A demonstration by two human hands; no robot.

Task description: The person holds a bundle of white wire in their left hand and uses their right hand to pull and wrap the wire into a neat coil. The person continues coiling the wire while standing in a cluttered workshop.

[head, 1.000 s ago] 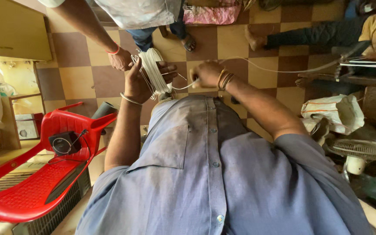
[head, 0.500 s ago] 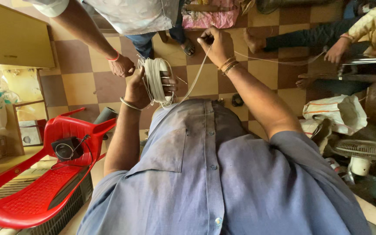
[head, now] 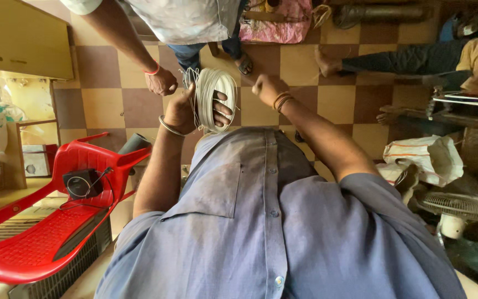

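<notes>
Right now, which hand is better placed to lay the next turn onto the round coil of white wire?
Probably right. The right hand is closed beside the round white wire coil, outside it; the left hand is busy gripping through it.

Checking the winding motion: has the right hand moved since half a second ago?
Yes. The right hand has pulled back toward the body: it was level with the sandal, now lower in view, beside the coil.
</notes>
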